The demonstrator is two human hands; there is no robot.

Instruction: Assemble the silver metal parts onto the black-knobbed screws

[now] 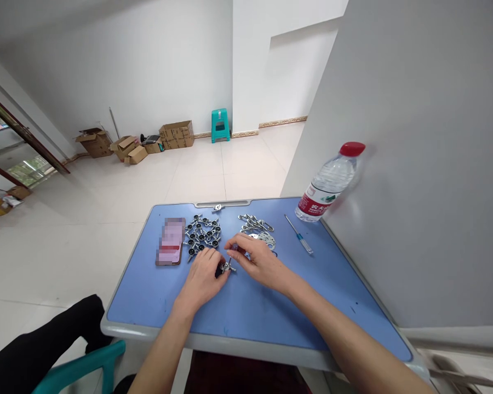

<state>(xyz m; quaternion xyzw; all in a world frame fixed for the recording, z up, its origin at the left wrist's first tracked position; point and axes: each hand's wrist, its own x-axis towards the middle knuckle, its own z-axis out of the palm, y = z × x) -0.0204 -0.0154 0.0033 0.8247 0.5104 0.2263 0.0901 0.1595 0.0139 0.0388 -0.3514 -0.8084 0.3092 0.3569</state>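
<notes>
- Left hand (205, 276): fingers closed on a small metal part (227, 267), near the middle of the blue table (148, 306).
- Right hand (257, 258): fingertips pinching a thin metal shaft (230, 261) at the part; upper end hidden, cannot tell tool from fastener.
- Advisable: hold the part firmly, align the shaft squarely, press lightly.
- Black-disc pieces (201, 237) just beyond; avoid knocking.

- Makeshift workspace with a tiled floor (197, 178)
- Blue table (267, 314): small metal parts (201, 236), screwdriver (299, 237) near the far right corner
- Cardboard boxes (176, 135) beyond its far left corner
</notes>
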